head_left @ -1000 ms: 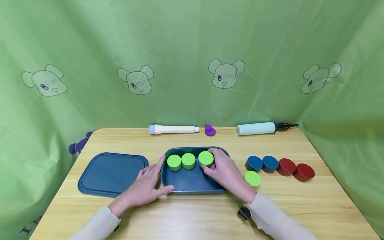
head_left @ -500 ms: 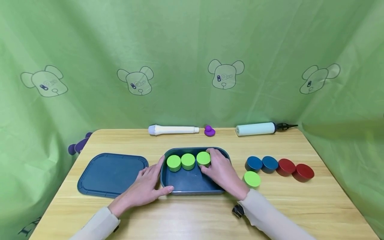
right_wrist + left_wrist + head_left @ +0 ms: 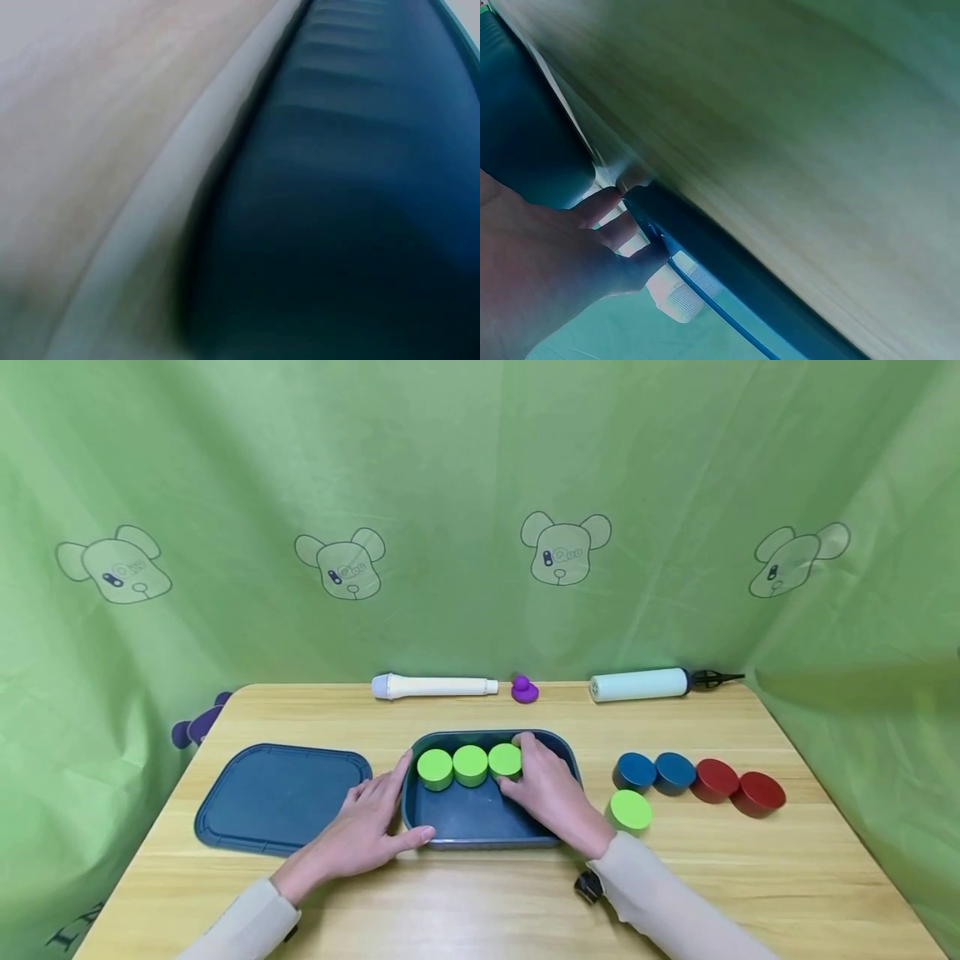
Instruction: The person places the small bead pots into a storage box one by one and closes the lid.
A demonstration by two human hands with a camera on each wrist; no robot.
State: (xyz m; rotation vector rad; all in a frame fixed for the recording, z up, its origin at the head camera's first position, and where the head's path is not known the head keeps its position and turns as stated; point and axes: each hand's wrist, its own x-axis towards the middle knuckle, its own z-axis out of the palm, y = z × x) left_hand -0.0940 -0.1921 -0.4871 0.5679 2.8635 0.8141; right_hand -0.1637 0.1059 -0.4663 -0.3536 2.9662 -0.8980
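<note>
A dark blue box (image 3: 480, 814) stands in mid-table with three light green round blocks in a row along its far side. My right hand (image 3: 551, 781) reaches into it and pinches the rightmost green block (image 3: 504, 760) between thumb and fingers. That block sits right beside the middle green block (image 3: 470, 764), with the left green block (image 3: 435, 768) past it. My left hand (image 3: 367, 827) rests against the box's left end, fingers spread and fairly straight. In the right wrist view the outer box wall (image 3: 337, 195) fills much of the picture, and the right hand is hidden.
Left of the box lies a flat blue lid (image 3: 281, 793). To the right are another green block (image 3: 630, 810), two blue blocks (image 3: 675, 772) and two red blocks (image 3: 716, 779). A microphone (image 3: 435, 687), a purple knob (image 3: 524, 690) and a pale hand pump (image 3: 641, 684) line the far edge.
My right hand has slid the rightmost green block left, closing the gap to the middle one. The left hand has stayed at the box's left end.
</note>
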